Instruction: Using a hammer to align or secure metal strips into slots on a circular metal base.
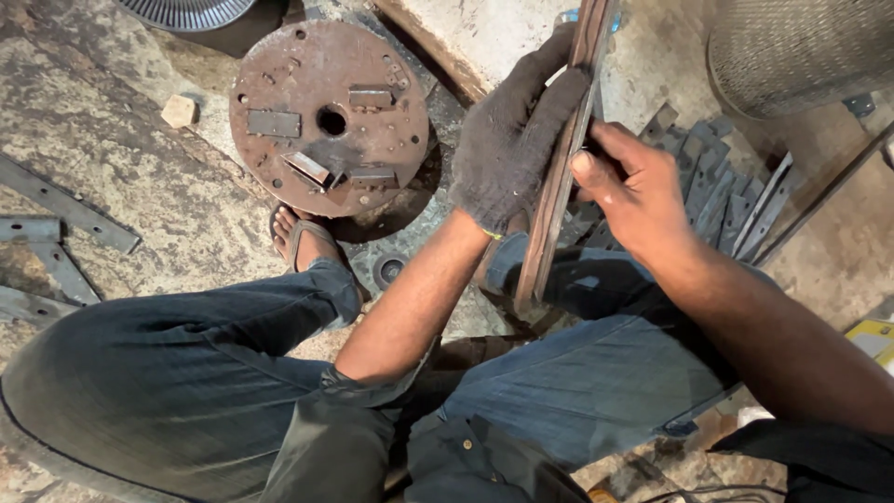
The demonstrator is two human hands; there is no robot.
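Left hand (507,140), gloved, gripped the upright rusty metal strip (559,177) above my knee; bare right hand (633,191) pinched its edge. Round rusty disc (328,116) lay on floor nearby.

Left hand (507,140): gloved, grips long metal strip (557,177)
Right hand (633,186): bare, pinches the strip's edge
Floor: rusty round disc (328,116)

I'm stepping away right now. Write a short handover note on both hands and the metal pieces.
Left hand, in a dark knit glove, grips the long rusty flat metal bar near its top.
Right hand, bare, pinches the bar's edge.
The bar stands upright, its lower end on the right knee.
Round rusty steel disc lies on the floor ahead, loose plates on top.
Pile of grey metal strips lies behind the right hand.
Done or left: cannot tell.
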